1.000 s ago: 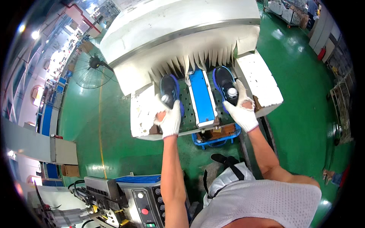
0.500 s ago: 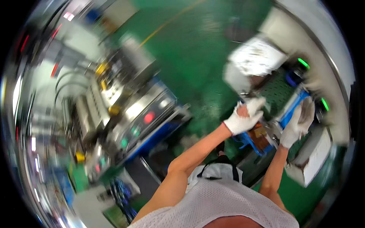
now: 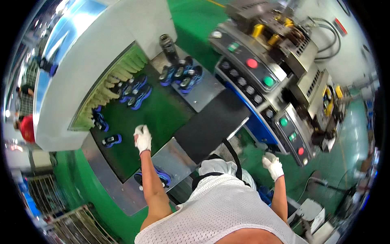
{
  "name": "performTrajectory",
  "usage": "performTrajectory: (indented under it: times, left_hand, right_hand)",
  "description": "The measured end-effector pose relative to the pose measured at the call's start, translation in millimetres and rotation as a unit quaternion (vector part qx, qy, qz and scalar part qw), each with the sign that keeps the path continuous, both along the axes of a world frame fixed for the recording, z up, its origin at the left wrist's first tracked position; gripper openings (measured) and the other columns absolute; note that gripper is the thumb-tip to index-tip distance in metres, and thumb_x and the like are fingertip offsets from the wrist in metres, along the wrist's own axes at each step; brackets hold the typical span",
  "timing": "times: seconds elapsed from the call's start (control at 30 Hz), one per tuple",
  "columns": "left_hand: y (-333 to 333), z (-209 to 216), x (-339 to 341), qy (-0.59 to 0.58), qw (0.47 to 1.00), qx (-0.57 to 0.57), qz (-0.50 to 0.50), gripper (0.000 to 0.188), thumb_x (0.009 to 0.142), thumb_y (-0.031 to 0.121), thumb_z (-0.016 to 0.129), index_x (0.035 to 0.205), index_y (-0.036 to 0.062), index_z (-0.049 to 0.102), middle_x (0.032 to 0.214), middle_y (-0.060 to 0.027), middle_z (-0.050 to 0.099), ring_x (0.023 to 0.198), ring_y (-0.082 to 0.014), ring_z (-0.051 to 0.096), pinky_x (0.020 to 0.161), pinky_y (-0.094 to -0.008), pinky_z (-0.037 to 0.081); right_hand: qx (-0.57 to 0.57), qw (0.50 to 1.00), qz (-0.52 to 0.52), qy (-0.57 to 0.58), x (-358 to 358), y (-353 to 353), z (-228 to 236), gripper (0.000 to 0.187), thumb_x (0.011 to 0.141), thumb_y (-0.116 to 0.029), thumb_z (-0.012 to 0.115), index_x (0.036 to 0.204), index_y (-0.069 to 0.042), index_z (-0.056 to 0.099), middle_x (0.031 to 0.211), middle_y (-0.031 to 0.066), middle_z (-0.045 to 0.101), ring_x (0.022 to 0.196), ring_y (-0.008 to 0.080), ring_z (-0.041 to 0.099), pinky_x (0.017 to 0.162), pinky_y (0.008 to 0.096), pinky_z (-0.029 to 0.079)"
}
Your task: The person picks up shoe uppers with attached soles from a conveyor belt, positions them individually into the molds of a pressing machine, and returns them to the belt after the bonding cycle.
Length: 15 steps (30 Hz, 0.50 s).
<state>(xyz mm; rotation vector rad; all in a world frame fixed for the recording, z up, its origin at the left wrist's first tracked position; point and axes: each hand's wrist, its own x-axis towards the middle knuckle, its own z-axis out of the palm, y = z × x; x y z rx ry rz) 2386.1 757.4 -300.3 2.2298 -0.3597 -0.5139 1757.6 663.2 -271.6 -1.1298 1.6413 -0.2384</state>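
My left hand [image 3: 142, 138], in a white knit glove, hovers over the green conveyor belt [image 3: 166, 116] with its fingers loosely bent and nothing seen in it. Nearest to it lies a dark shoe with a blue sole [image 3: 111, 140]. More such shoes [image 3: 140, 96] sit near the fringed opening. Beside my left forearm, blue-soled shoes [image 3: 161, 177] rest on a metal plate [image 3: 174, 156]. On my right, the other gloved hand [image 3: 273, 166] hangs beside the machine's lower corner, fingers loosely bent and slightly apart, holding nothing that I can see.
The machine [image 3: 260, 77] at the right has red and green buttons and a row of dials. A black mat [image 3: 213, 124] lies between it and the belt. Several shoes and a dark bottle [image 3: 167, 46] stand on the far metal ledge [image 3: 205, 95]. Wire racks [image 3: 79, 225] are at lower left.
The view has swung round: the machine has gone from left to right, and the belt with shoes has appeared on the left. My hands, formerly together over a blue tray area, are now wide apart.
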Motion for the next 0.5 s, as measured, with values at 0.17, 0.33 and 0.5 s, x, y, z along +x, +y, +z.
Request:
performTrajectory:
  times: [0.17,0.33,0.5]
  left_hand:
    - [129.6,-102.0,92.1,-0.155,0.951,0.196,0.181,0.09,0.093,0.047,0.071,0.155,-0.0082,0.035,0.156,-0.0264,0.044,0.144,-0.0411,0.044,0.118,-0.0523,0.038]
    - [147.6,-111.3,230.0,-0.232,0.94,0.143,0.207,0.081,0.096,0.042,0.069,0.161,0.0111,0.032,0.157,-0.0214,0.042,0.142,-0.0401,0.045,0.115,-0.0466,0.04]
    - [154.4,-126.6,254.7,-0.279,0.932,0.178,0.15,0.033,0.104,0.03,0.059,0.128,0.007,0.063,0.127,-0.0204,0.06,0.117,-0.0395,0.059,0.096,-0.0486,0.048]
  right_hand:
    - [0.048,0.964,0.17,0.201,44.8,-22.0,13.0,0.059,0.092,-0.035,0.073,0.139,0.0,0.061,0.131,0.0177,0.069,0.105,0.0249,0.072,0.086,0.0374,0.06]
    - [0.194,0.877,0.301,0.319,14.0,-50.2,4.7,0.065,0.089,-0.052,0.069,0.135,-0.006,0.065,0.13,0.0232,0.067,0.117,0.0392,0.066,0.1,0.0446,0.054]
    - [0.145,0.809,0.34,0.456,128.4,-105.8,47.1,0.055,0.09,-0.042,0.071,0.135,-0.011,0.064,0.135,0.0247,0.063,0.122,0.0406,0.064,0.098,0.0495,0.052]
